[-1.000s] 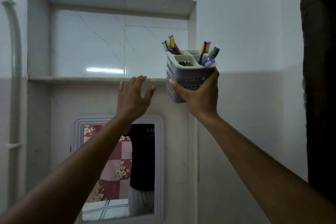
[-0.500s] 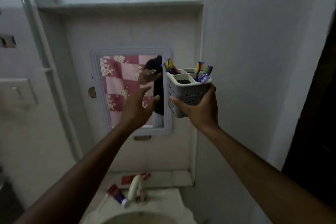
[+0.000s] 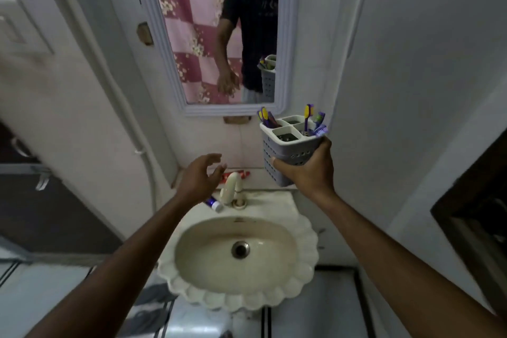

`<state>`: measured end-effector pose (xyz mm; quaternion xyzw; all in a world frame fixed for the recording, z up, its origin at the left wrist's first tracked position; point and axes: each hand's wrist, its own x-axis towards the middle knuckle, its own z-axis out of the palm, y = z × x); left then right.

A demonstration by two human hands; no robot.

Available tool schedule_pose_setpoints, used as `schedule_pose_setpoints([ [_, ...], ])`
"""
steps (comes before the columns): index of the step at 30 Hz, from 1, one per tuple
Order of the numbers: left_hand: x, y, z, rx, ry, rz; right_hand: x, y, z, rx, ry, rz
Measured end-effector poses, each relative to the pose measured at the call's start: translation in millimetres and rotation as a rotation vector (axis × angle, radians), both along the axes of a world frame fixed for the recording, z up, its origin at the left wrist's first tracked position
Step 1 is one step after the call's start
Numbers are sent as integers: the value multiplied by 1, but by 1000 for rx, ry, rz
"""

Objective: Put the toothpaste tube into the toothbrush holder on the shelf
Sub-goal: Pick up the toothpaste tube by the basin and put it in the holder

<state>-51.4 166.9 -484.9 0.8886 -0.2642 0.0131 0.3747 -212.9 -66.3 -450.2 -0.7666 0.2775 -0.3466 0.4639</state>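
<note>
The right hand [image 3: 307, 173] grips the grey toothbrush holder [image 3: 288, 151] upright above the basin [image 3: 236, 258], fingers wrapped round its lower wall. Toothbrushes [image 3: 311, 122] stand in two of its compartments (the front one looks empty). The left hand [image 3: 199, 178] hangs open over the toothpaste tube [image 3: 215, 203], which lies beside the tap [image 3: 231, 186]. A mirror [image 3: 216, 27] reflects the person.

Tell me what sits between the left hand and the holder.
In the head view, the tap and a red pack behind it lie between the left hand and the holder.
</note>
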Motion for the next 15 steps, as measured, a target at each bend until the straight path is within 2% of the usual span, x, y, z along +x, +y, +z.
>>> schedule_pose_setpoints([
  [5, 43, 44, -98, 177, 148, 13, 9, 22, -68, 137, 102, -5],
  [11, 94, 57, -149, 459, 60, -107, 28, 52, -138, 152, 328, -110],
  [15, 126, 41, -168, 654, -16, -292, 47, 63, -167, 188, 338, -148],
])
